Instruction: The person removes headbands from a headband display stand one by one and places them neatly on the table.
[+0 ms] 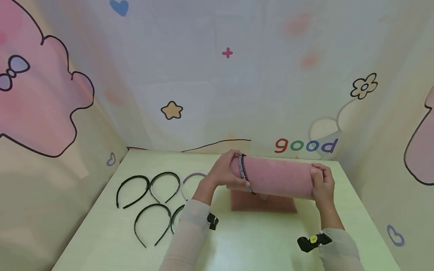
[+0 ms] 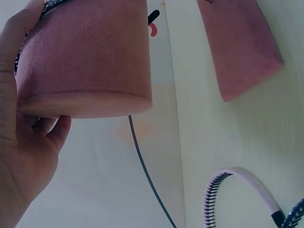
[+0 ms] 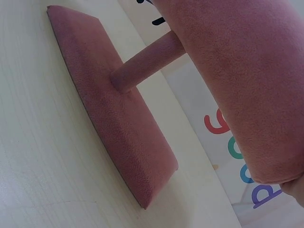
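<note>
A pink plush headband stand (image 1: 278, 177), a horizontal roll on a post and flat base (image 3: 114, 114), stands on the table. Around the left part of the roll sits a glittery silver-and-black toothed headband (image 1: 242, 169). My left hand (image 1: 222, 172) holds this headband, thumb at the front and fingers over the top. In the left wrist view, part of the headband (image 2: 50, 5) shows beside the thumb, and other fingers lie near the roll's end face. My right hand (image 1: 323, 188) grips the roll's right end, thumb in front; some of its fingers are hidden.
Several headbands lie on the table (image 1: 251, 244) to the left, among them a black one (image 1: 118, 194), a dark toothed one (image 1: 152, 205) and a pale one (image 1: 194, 174). My left forearm partly covers two. A printed cloth (image 1: 203, 75) encloses the back and sides.
</note>
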A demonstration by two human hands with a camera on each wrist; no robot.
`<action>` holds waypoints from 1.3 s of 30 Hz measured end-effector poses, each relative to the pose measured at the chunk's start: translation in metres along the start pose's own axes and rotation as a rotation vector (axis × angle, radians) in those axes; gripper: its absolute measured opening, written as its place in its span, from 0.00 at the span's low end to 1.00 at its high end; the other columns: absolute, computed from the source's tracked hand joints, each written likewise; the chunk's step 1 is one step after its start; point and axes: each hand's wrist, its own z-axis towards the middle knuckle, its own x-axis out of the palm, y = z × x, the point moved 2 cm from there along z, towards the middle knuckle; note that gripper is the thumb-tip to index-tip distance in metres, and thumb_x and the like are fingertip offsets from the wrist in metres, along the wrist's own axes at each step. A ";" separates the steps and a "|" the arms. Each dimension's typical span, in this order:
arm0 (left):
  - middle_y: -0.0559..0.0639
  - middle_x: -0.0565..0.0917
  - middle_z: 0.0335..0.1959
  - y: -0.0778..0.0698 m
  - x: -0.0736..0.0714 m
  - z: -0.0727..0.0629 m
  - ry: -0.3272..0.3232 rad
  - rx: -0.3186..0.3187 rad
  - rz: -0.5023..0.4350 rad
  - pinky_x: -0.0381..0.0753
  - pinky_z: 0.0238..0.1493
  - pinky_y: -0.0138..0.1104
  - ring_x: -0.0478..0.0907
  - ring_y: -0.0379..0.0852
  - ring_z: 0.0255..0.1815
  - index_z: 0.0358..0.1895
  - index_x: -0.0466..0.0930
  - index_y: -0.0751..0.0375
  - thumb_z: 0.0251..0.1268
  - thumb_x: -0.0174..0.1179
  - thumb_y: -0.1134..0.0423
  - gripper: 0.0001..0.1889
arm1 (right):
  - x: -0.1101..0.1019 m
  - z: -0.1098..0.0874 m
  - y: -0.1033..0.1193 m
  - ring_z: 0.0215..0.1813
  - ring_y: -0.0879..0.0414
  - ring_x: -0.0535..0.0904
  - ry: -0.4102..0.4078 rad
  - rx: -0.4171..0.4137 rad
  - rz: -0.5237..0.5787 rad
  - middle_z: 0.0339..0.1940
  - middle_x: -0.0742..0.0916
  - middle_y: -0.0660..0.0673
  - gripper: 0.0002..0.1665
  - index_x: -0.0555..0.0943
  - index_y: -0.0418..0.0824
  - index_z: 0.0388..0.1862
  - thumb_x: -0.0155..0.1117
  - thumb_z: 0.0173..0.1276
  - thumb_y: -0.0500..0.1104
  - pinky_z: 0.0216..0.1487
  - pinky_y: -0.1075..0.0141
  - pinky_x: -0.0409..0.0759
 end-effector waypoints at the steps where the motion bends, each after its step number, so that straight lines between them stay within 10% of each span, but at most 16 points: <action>1: 0.43 0.69 0.58 0.001 0.000 0.000 0.001 -0.002 -0.006 0.69 0.53 0.36 0.66 0.41 0.54 0.60 0.64 0.50 0.24 0.80 0.45 0.51 | 0.000 0.000 0.000 0.46 0.59 0.69 0.001 -0.001 -0.005 0.46 0.77 0.57 0.13 0.77 0.48 0.49 0.50 0.69 0.46 0.45 0.65 0.63; 39: 0.43 0.69 0.56 0.014 0.004 0.002 0.014 0.025 -0.097 0.71 0.51 0.37 0.67 0.41 0.53 0.65 0.61 0.48 0.20 0.81 0.49 0.56 | 0.000 0.002 -0.002 0.45 0.61 0.69 -0.002 -0.047 0.011 0.43 0.78 0.60 0.16 0.74 0.38 0.52 0.50 0.69 0.43 0.44 0.66 0.63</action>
